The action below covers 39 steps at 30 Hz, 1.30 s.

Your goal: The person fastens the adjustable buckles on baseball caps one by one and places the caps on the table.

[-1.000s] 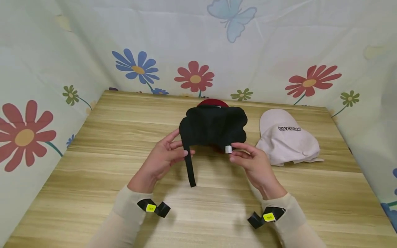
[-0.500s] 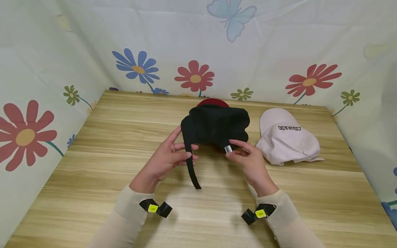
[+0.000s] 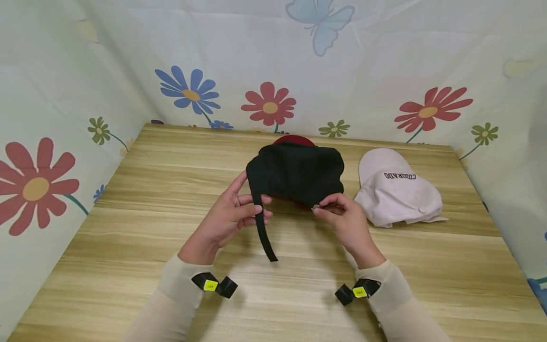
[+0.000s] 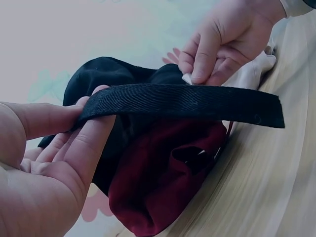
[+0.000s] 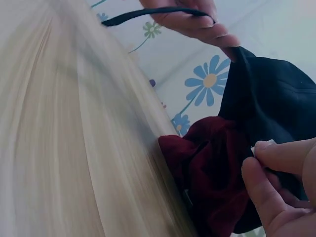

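Observation:
A black cap [image 3: 299, 171] is held up by both hands, its back strap side toward me. My left hand [image 3: 226, 218] pinches the long black strap [image 4: 182, 102] between thumb and fingers, and the strap's end hangs loose past them. Between thumb and index finger, my right hand [image 3: 348, 223] pinches the small metal buckle [image 3: 316, 207] at the opposite lower corner; the fingers mostly cover it. A dark red cap [image 4: 153, 177] is behind and below the black one, with only its brim edge above it in the head view.
A pale pink cap [image 3: 397, 194] lettered COLORADO lies on the wooden table [image 3: 128, 247], right of the black cap and close to my right hand. A flower-printed curtain [image 3: 359, 71] stands along the table's back and sides.
My right hand has shifted slightly left and turned the buckle, so its silver face no longer shows. The left hand keeps the strap, whose loose end now slants further right.

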{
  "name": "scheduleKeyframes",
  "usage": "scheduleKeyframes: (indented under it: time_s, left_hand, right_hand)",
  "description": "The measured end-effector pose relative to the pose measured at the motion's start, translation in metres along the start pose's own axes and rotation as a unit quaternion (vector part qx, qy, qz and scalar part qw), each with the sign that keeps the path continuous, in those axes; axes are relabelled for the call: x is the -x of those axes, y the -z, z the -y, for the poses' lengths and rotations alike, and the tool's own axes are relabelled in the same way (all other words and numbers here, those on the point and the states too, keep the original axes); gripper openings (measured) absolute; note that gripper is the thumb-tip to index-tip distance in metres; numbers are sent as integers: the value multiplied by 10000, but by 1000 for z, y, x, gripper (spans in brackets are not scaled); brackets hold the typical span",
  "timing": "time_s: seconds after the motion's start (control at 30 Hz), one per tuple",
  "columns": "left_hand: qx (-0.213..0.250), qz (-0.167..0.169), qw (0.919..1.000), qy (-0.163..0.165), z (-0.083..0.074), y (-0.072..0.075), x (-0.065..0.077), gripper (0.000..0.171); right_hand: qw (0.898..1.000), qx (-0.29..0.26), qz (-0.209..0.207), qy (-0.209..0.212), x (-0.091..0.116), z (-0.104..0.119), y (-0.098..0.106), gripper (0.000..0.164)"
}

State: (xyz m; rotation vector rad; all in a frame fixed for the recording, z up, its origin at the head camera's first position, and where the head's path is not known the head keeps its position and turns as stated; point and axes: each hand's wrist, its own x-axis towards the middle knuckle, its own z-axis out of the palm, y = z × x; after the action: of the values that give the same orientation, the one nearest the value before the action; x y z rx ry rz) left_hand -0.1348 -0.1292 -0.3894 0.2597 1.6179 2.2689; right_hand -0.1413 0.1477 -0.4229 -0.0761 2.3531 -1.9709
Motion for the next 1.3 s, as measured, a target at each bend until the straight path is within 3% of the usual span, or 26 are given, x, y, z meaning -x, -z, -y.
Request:
scheduleKeyframes:
  time_s: [0.17, 0.3, 0.53, 0.7, 0.93, 1.1, 1.3]
  left_hand:
    - [101, 26, 9999, -35, 0, -1, -1, 82]
    - [142, 36, 9999, -67, 0, -3, -2, 81]
    - [284, 32, 9996, -78, -1, -8, -5, 80]
    - [384, 11, 9992, -122, -2, -11, -5, 80]
    - [499, 5, 9986, -179, -3, -15, -5, 79]
    - [585, 20, 9981, -174, -5, -18, -6, 79]
    - [667, -47, 9976, -197, -5, -19, -5, 77]
  right_hand:
    - [9988, 375, -157, 289, 1, 0, 2, 21]
    - [9910, 1042, -405, 736, 4, 1, 1, 13]
    - [9599, 2356, -604, 1396, 9, 6, 0, 9]
    - [9461, 2741, -684, 1587, 11, 9, 0, 8]
    - [9169, 3156, -959, 2248, 11, 8, -2, 9]
    - [9143, 3403, -434, 2155, 8, 6, -2, 10]
    - [9249, 3264, 214, 1937, 8, 10, -2, 10]
